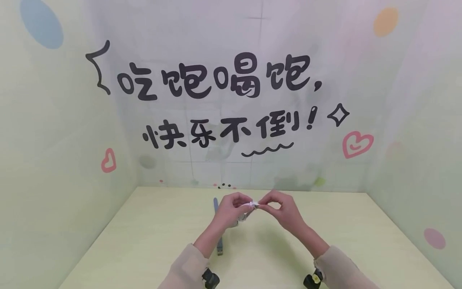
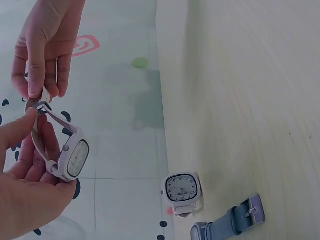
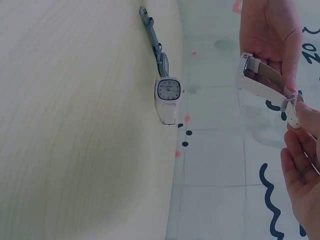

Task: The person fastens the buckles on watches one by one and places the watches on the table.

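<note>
A white watch (image 2: 77,159) with a rounded square face is raised above the table, its strap bent round into a loop. My left hand (image 1: 229,208) holds it by the case and the strap, with the thumb close to the metal buckle (image 2: 43,106). Thumb and fingertips of my right hand (image 1: 284,206) pinch the free end of the strap (image 3: 293,119), which passes at the buckle. The two hands almost meet in the head view, where fingers cover much of the watch.
Another white watch (image 3: 168,90) lies on the table, beside a blue-grey watch (image 2: 227,224) with a buckled strap. The left forearm crosses over them in the head view. A printed wall (image 1: 231,168) rises along the back edge of the pale wooden table (image 1: 325,224).
</note>
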`<control>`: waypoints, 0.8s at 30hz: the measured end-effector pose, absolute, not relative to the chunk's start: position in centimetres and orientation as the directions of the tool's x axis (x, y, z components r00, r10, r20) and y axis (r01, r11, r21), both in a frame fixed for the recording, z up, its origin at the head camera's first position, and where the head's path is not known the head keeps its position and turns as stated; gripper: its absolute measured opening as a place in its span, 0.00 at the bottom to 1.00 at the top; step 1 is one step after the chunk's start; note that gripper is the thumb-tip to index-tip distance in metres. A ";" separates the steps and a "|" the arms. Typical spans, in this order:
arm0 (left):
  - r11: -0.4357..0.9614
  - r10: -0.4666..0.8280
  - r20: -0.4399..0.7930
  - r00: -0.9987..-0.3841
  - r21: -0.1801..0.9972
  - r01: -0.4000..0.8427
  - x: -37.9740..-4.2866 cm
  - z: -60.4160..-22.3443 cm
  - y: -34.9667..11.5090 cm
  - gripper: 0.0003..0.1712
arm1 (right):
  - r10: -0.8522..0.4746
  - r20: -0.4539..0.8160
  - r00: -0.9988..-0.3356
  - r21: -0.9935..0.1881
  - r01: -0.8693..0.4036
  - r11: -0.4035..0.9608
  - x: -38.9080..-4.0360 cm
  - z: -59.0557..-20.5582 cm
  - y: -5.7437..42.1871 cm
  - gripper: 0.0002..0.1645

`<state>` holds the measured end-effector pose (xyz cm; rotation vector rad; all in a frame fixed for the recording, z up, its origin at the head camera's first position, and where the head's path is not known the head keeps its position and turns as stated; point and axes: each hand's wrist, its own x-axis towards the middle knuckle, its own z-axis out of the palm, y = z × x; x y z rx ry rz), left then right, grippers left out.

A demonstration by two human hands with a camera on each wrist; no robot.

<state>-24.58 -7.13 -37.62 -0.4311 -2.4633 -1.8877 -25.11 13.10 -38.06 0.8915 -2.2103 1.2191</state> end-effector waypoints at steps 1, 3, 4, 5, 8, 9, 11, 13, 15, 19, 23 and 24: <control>0.242 0.208 0.178 -0.962 0.943 0.227 -24.6 -37.6 -7.2 0.11 | -0.325 0.668 -0.669 -0.536 -0.736 0.415 -25.1 -38.1 13.0 0.07; 0.253 0.205 0.187 -0.961 0.938 0.236 -24.6 -37.6 -7.3 0.11 | -0.340 0.688 -0.642 -0.483 -0.754 0.446 -25.1 -38.2 12.9 0.08; 0.258 0.205 0.190 -0.960 0.936 0.240 -24.6 -37.7 -7.3 0.11 | -0.348 0.694 -0.631 -0.461 -0.760 0.458 -25.1 -38.3 12.8 0.08; 0.264 0.205 0.194 -0.959 0.933 0.245 -24.6 -37.7 -7.4 0.11 | -0.356 0.700 -0.619 -0.438 -0.766 0.470 -25.1 -38.2 12.7 0.08; 0.276 0.210 0.199 -0.957 0.927 0.254 -24.6 -37.9 -7.4 0.11 | -0.374 0.708 -0.599 -0.395 -0.775 0.494 -24.9 -38.2 12.4 0.08; 0.279 0.211 0.199 -0.957 0.926 0.255 -24.6 -38.0 -7.4 0.11 | -0.379 0.710 -0.593 -0.383 -0.777 0.499 -24.8 -38.1 12.3 0.08; 0.283 0.213 0.200 -0.956 0.924 0.257 -24.5 -38.1 -7.5 0.11 | -0.386 0.719 -0.577 -0.356 -0.784 0.509 -24.8 -38.2 12.3 0.09; 0.290 0.218 0.201 -0.955 0.921 0.260 -24.4 -38.2 -7.5 0.11 | -0.388 0.733 -0.559 -0.329 -0.790 0.518 -24.7 -38.3 12.2 0.09; 0.303 0.225 0.200 -0.954 0.916 0.264 -24.4 -38.3 -7.5 0.11 | -0.389 0.752 -0.532 -0.297 -0.800 0.521 -24.7 -38.5 12.2 0.10; 0.322 0.237 0.205 -0.950 0.906 0.276 -24.3 -38.6 -7.5 0.10 | -0.383 0.780 -0.494 -0.267 -0.817 0.510 -24.6 -39.0 12.2 0.11; 0.313 0.231 0.225 -0.946 0.904 0.292 -24.2 -38.5 -7.6 0.09 | -0.373 0.772 -0.515 -0.300 -0.812 0.500 -24.4 -39.2 12.0 0.13; 0.314 0.227 0.235 -0.945 0.901 0.300 -24.1 -38.4 -7.6 0.09 | -0.365 0.764 -0.532 -0.321 -0.805 0.500 -24.3 -39.2 11.9 0.13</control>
